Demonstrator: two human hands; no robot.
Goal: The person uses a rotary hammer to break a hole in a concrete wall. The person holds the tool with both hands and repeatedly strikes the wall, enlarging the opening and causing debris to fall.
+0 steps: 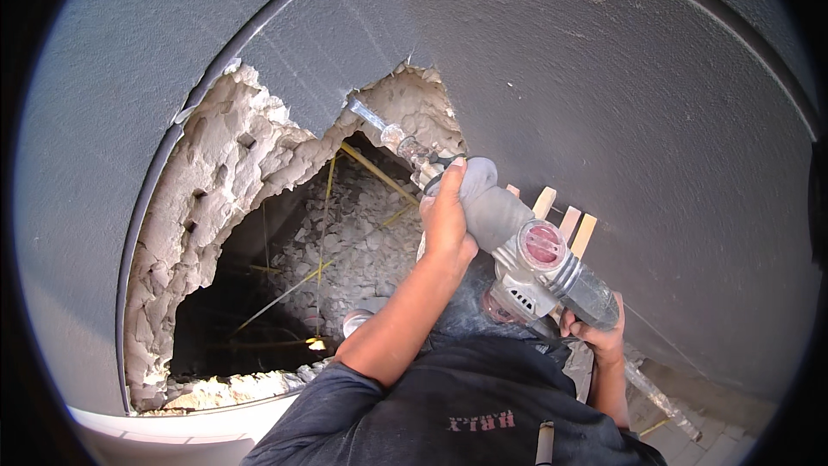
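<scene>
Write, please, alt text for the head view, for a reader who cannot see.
A person's left hand and right hand hold a dusty demolition hammer, its chisel at the ragged upper edge of a hole broken through a dark grey wall. Rubble shows inside.

The head fisheye looks down on the power tool [502, 223], seemingly close.

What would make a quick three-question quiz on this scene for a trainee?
1. True or false: the right grip is nearer the chisel than the left grip is.
2. Where does the chisel's tip appear? A: by the shoe; B: by the wooden slats; C: at the broken wall edge.
3. What colour is the thickest bar seen below the chisel?

Key: 1. False, the right one holds the power tool at its rear. 2. C. 3. Yellow.
</scene>
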